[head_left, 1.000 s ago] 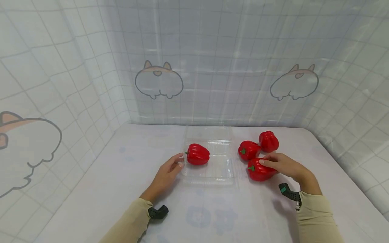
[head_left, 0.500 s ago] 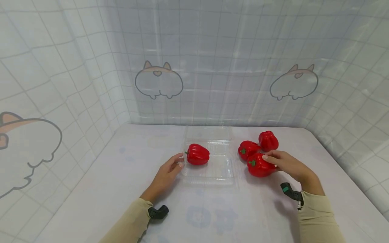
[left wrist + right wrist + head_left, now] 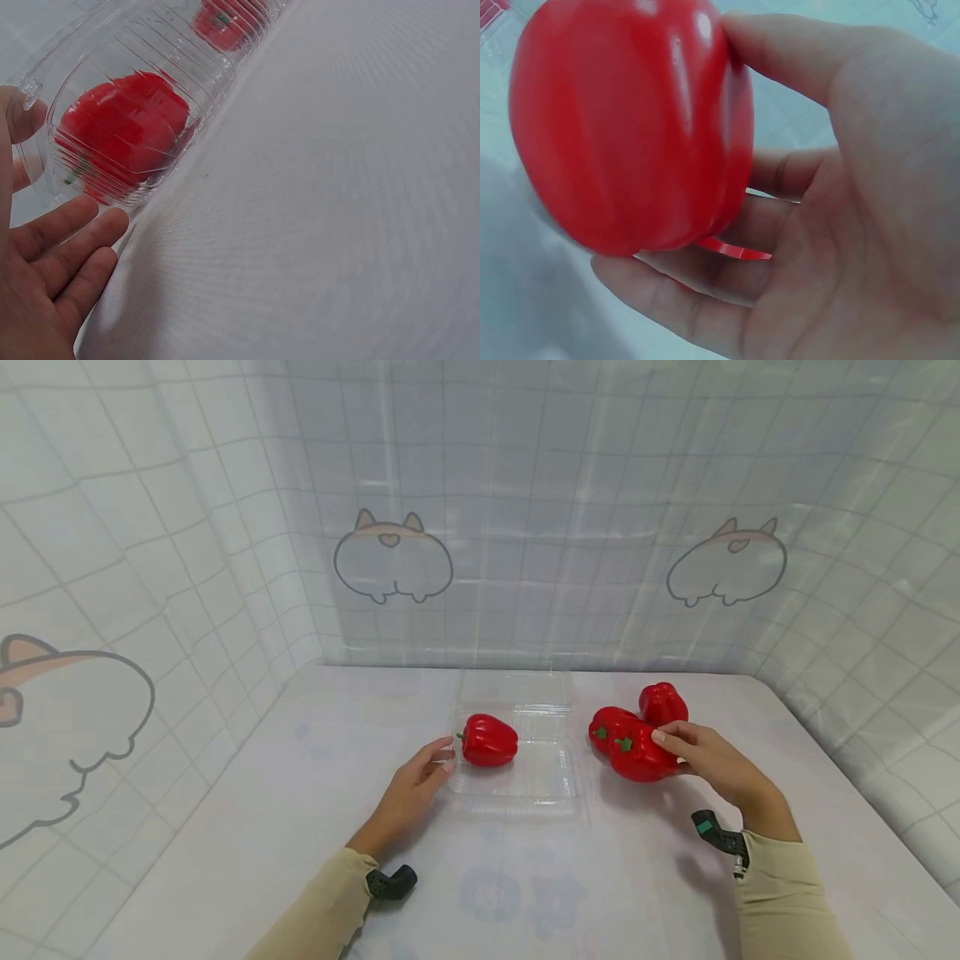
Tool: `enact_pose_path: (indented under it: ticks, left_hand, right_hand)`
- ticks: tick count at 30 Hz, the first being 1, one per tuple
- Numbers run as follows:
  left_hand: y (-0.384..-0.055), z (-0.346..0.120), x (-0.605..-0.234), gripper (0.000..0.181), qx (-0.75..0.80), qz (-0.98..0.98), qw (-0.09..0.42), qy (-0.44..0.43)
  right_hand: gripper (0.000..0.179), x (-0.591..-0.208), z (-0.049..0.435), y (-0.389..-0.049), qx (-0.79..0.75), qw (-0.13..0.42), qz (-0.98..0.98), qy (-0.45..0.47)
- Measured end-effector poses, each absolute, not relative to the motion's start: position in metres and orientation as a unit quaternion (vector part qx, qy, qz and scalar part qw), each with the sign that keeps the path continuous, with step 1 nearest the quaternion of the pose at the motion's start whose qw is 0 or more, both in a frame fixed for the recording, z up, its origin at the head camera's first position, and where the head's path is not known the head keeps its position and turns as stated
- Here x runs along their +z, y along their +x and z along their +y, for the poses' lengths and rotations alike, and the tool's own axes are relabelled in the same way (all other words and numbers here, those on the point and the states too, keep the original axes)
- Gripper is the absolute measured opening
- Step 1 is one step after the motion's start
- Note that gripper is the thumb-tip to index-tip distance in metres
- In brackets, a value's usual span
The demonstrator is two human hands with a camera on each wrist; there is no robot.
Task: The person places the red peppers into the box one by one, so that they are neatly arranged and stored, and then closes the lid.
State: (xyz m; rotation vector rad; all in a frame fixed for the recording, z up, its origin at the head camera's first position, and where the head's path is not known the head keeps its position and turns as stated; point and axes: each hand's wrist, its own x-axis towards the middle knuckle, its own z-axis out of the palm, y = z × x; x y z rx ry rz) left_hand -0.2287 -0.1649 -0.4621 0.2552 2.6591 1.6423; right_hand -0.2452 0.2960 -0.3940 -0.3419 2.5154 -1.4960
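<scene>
My right hand (image 3: 708,760) grips a red bell pepper (image 3: 637,758), thumb on top and fingers curled beneath it; in the right wrist view this bell pepper (image 3: 630,127) fills the upper left. It overlaps a second bell pepper (image 3: 609,727), behind which stands a third bell pepper (image 3: 663,703). Another bell pepper (image 3: 489,741) lies on its side in the left part of a clear plastic clamshell box (image 3: 536,781). My left hand (image 3: 408,789) rests at that box's left edge, with thumb and forefinger tips at the rim and the other fingers (image 3: 75,255) stretched out beside the wall.
The box's lid (image 3: 513,689) is folded back towards the rear wall. A pale cloth (image 3: 480,893) covers the table. White grid-patterned sheets (image 3: 510,527) enclose the back and both sides.
My right hand has moved the bell pepper a little away from me, so it now overlaps the one behind it. My left hand and the box have stayed put.
</scene>
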Motion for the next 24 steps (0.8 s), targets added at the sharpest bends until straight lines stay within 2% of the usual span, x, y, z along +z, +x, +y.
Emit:
enact_pose_path:
  ticks: [4, 11, 24]
  left_hand:
    - [-0.229, -0.165, -0.463, 0.049, 0.523, 0.848, 0.001, 0.085]
    - [-0.23, -0.165, -0.463, 0.049, 0.521, 0.849, -0.002, 0.084]
    - [-0.227, -0.164, -0.461, 0.048, 0.522, 0.849, 0.0, 0.079]
  right_hand:
    - [0.051, -0.392, 0.294, -0.245, -0.511, 0.081, 0.848, -0.114]
    - [0.061, -0.388, 0.29, -0.246, -0.509, 0.054, 0.855, -0.083]
    - [0.06, -0.388, 0.285, -0.244, -0.521, 0.03, 0.849, -0.083]
